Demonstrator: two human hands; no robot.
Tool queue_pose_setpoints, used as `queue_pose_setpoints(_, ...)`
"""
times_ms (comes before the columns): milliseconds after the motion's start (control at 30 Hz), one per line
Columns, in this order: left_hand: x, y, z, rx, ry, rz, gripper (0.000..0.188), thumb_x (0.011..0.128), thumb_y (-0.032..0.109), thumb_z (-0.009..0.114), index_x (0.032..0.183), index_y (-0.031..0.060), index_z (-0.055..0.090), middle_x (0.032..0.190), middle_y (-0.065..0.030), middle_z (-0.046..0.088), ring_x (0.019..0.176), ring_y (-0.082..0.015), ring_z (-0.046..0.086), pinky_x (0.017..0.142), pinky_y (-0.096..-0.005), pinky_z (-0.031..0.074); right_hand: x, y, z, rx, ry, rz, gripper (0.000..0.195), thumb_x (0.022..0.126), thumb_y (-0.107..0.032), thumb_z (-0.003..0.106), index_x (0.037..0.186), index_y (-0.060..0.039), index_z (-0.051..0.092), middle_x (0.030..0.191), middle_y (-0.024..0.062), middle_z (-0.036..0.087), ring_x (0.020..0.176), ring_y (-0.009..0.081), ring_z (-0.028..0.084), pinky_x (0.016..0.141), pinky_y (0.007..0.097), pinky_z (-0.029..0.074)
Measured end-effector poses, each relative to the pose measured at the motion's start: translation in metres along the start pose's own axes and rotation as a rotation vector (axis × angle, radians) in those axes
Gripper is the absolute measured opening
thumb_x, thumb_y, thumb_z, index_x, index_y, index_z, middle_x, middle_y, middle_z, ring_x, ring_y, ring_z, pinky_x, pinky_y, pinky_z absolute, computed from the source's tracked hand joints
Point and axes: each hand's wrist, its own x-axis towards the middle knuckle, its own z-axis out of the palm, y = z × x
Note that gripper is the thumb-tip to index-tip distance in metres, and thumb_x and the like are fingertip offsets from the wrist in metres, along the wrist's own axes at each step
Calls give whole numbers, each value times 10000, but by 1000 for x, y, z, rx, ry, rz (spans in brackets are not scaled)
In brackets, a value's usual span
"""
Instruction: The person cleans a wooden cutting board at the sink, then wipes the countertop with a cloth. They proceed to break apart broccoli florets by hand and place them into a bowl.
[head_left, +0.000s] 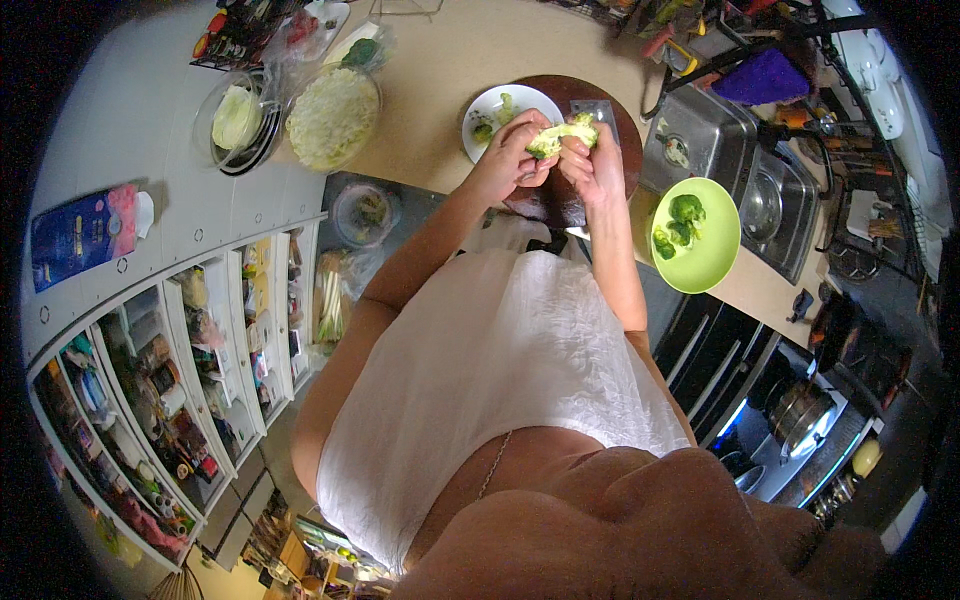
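Note:
My left hand (525, 150) and my right hand (590, 166) meet over a round brown board (626, 142), both gripping a piece of broccoli (553, 141). Its green buds show at both ends, with pale stem between. Fingers cover part of it. Behind my left hand, a white bowl (480, 105) holds green broccoli scraps (484, 133). A flat greyish rectangular object (604, 112) lies on the board just beyond my right hand; its kind is unclear. To the right, a lime-green bowl (697, 266) contains several broccoli florets (686, 214).
A double steel sink (705, 120) lies right of the board. Leftward stand a large container of pale chopped vegetable (334, 116) and a clear bowl (202, 131) with pale leaves. Below the counter, a round tub (362, 215) sits left of my arm. A pot (802, 412) is at far right.

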Motion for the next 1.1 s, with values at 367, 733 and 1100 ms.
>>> queue_pose_setpoints(367, 8, -9, -68, -203, 81, 43, 303, 863, 126, 381, 1129, -8, 434, 1022, -226, 582, 923, -308, 592, 833, -447, 489, 24, 3, -24, -79, -130, 86, 431, 961, -412, 386, 995, 2, 502, 579, -7, 365, 398, 51, 282, 337, 182, 222)
queue_pose_setpoints(733, 22, -46, -109, -202, 257, 13, 180, 954, 186, 455, 1035, 30, 495, 934, -138, 588, 797, -231, 617, 716, -340, 519, 44, 19, -63, -149, -129, 153, 374, 946, -404, 439, 916, -35, 495, 620, -12, 401, 463, 61, 307, 426, 200, 263)
queue_pose_setpoints(1100, 22, -65, -104, 314, 354, 205, 174, 909, 140, 534, 1036, 49, 456, 754, -43, 543, 462, -73, 443, 387, -214, 328, 45, 46, -55, -575, 116, -103, 187, 862, -218, 570, 916, -40, 554, 765, 36, 547, 536, 109, 514, 449, 206, 457)
